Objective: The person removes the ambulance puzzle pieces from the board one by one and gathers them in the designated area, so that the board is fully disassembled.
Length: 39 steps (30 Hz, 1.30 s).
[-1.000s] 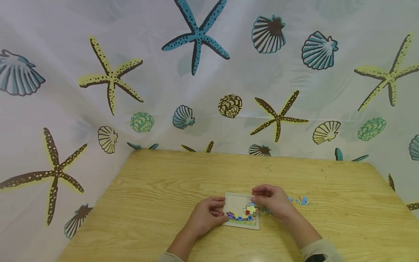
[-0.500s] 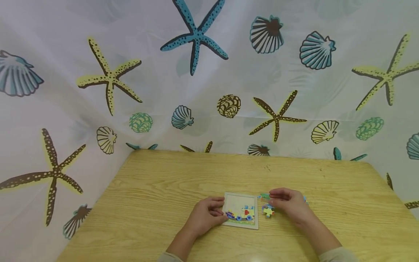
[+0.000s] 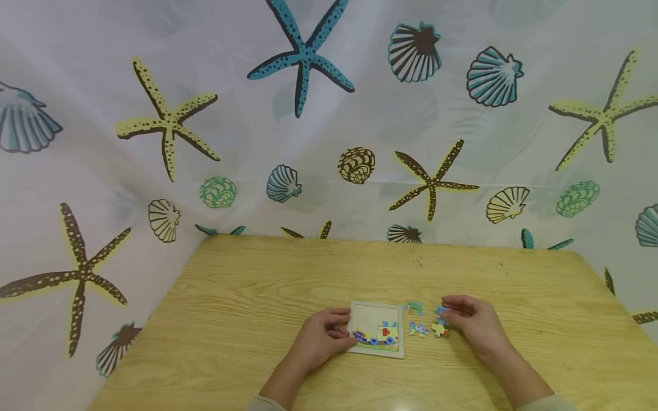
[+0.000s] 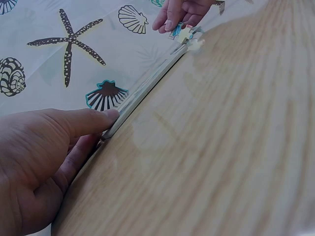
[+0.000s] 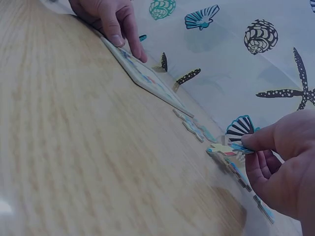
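Observation:
My left hand (image 3: 321,337) holds the left side of a small square puzzle board (image 3: 374,315), its thumb on the rim in the left wrist view. Joined pieces showing a vehicle with blue wheels (image 3: 380,337) fill the lower part of the board; its upper part is bare. To the right of the board, my right hand (image 3: 478,322) pinches a yellow, blue and red puzzle piece (image 5: 220,148) between thumb and fingers. The right wrist view has this piece raised above the tabletop.
Loose puzzle pieces lie right of the board, among them a green-and-blue piece (image 3: 413,309) and a blue-and-white piece (image 3: 418,329). Others lie below the right hand. A curtain (image 3: 319,137) printed with starfish and shells hangs behind the wooden table (image 3: 257,279).
My right hand has carried the yellow piece rightward from over the board to beyond its right side, uncovering the board and loose pieces. The left hand keeps its place at the board.

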Tool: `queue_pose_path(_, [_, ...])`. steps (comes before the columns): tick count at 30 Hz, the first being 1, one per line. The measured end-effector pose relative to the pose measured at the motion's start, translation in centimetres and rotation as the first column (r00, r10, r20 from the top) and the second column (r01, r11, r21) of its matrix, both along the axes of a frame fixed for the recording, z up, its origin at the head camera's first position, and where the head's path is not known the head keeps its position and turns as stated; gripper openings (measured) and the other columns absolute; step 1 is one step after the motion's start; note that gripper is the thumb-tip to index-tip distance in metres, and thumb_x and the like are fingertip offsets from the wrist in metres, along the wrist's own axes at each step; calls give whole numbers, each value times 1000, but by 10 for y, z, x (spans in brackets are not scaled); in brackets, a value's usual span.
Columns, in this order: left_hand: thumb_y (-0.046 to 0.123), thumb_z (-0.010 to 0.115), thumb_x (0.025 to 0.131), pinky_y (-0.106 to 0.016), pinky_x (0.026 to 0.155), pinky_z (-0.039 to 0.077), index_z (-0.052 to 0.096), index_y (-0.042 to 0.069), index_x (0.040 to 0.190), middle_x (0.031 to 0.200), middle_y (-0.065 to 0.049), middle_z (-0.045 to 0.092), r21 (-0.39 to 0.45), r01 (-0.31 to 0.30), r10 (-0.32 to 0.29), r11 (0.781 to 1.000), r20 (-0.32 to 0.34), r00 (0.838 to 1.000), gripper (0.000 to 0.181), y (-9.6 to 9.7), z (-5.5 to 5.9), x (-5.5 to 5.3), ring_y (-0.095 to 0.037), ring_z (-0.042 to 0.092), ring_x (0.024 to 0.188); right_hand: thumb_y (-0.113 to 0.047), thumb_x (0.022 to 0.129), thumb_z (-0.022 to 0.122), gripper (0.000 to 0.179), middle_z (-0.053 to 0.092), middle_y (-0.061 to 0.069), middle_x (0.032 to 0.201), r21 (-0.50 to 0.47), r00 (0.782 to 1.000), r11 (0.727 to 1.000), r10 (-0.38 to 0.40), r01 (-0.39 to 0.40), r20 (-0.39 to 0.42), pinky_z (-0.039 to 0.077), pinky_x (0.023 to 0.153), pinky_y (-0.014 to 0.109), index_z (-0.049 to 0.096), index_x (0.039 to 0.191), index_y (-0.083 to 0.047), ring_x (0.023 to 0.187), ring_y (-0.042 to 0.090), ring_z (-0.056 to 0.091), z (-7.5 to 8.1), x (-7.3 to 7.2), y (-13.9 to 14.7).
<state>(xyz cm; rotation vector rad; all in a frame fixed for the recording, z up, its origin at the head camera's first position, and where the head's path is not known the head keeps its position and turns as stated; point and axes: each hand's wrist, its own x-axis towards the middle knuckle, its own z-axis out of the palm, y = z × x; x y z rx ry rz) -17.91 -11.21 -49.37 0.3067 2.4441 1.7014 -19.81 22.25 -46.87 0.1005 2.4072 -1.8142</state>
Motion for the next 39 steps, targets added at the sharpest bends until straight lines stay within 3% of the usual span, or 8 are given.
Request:
queue_pose_path(5, [11,84,81,-17,78,57,67,-2,125,140,-11,59,-4,1,-1,1000,-10,1000,49,-1,0,0,-16,66,95,-20,95,71,41,64,15,130,113,999,993,-31,34,-33,54,85,15,62,130,-3,113,18,64,-2,6,2])
queue_pose_path(12, [12,84,81,-17,79,56,67,-1,126,139,-10,60,-10,-4,4,1000,-8,1000,49,-2,0,-1,-15,66,95,-5,90,71,23,72,14,110,307,984,945,-57,108,-171,53,76,13,70,113,0,98,20,67,-8,12,2])
queue_pose_path(17, [12,83,81,-17,79,56,67,-1,125,139,-10,60,-14,-4,4,1000,-14,1000,49,-2,-1,-1,-15,66,95,-3,89,72,20,72,13,105,349,979,932,-28,99,-203,55,76,16,70,108,0,95,20,67,-9,14,2])
queue_pose_path(32, [13,84,81,-17,79,56,68,0,125,138,-9,60,-23,-12,11,1000,-18,1000,49,-2,0,-1,-13,65,94,-11,88,77,27,71,10,108,249,978,961,156,-118,-140,55,77,20,69,111,-1,91,15,64,3,14,-17])
queue_pose_path(39, [11,83,81,-17,78,56,67,-1,126,137,-11,61,-10,-11,11,1000,-18,1000,49,0,0,1,-16,66,94,-13,88,76,29,73,12,108,231,939,938,301,-259,-168,57,75,20,69,113,1,90,16,67,2,8,-34])
